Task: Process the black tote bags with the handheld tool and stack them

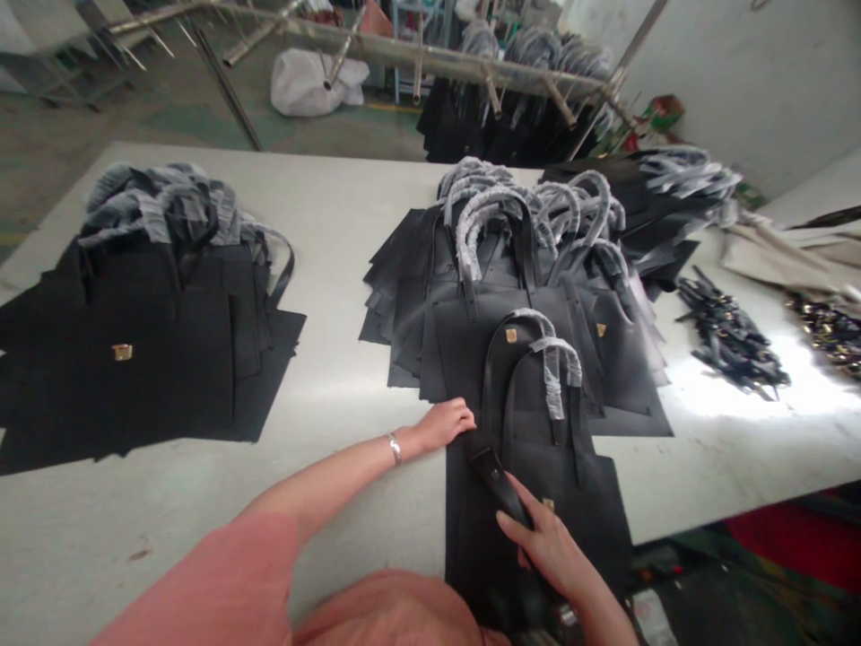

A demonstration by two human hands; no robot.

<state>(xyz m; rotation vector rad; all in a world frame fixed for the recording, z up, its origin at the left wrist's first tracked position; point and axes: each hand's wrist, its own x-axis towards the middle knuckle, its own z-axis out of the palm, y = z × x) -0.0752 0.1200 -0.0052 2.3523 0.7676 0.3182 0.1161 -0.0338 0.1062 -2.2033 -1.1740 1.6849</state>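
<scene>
Black bag panels (471, 529) with wrapped handles lie at the table's front edge, before me. My left hand (452, 423) rests closed at their upper left corner; whatever its curled fingers pinch is hidden. My right hand (548, 538) is wrapped round a black strap-like piece (498, 480), whose squared end lies over the panels near my left hand. Two arched handles (555, 386), partly covered in clear wrap, stretch above my right hand. Just beyond is a pile of similar black panels (464, 332) with a gold clasp (511, 336).
Another stack of black panels (175, 359) lies on the left of the white table (336, 377). Small black straps (730, 336) and gold-coloured hardware (830, 332) lie at the right. A metal rack (404, 49) stands behind the table.
</scene>
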